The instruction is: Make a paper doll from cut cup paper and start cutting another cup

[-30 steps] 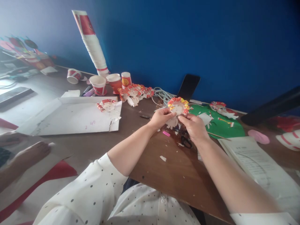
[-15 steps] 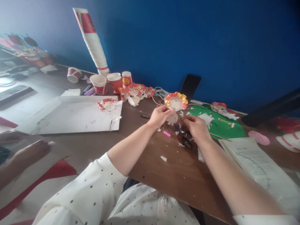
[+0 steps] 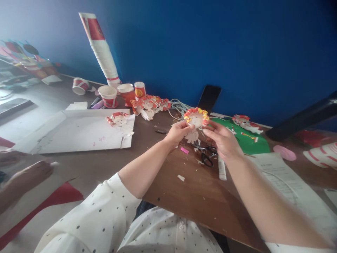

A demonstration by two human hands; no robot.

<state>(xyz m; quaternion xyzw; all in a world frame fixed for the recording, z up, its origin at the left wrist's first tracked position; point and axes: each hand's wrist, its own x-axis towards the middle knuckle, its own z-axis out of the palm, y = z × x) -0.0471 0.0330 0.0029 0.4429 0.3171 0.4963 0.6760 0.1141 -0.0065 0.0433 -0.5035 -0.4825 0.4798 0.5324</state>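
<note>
A flat paper figure [image 3: 196, 120] with a ring of red and yellow curled strips round its head is held up over the table. My left hand [image 3: 177, 134] is closed on its left side, thumb on the front. At its right edge, my right hand [image 3: 223, 140] has thumb and fingers closed against the strips; their tips are partly hidden. Under the hands lie black-handled scissors [image 3: 207, 160], a white tube [image 3: 222, 169] and a small pink piece [image 3: 184, 150] among paper scraps.
Paper cups [image 3: 108, 96] and more paper figures [image 3: 149, 105] stand and lie at the back. A white board [image 3: 79, 133] is at left, near another person's hand [image 3: 34, 175]. A phone [image 3: 210, 97] leans on the blue wall. Right are green card [image 3: 252, 142] and printed sheets [image 3: 286, 179].
My right hand has risen from beside the scissors to the right edge of the paper figure. The scissors and white tube now show more fully. The view has shifted slightly.
</note>
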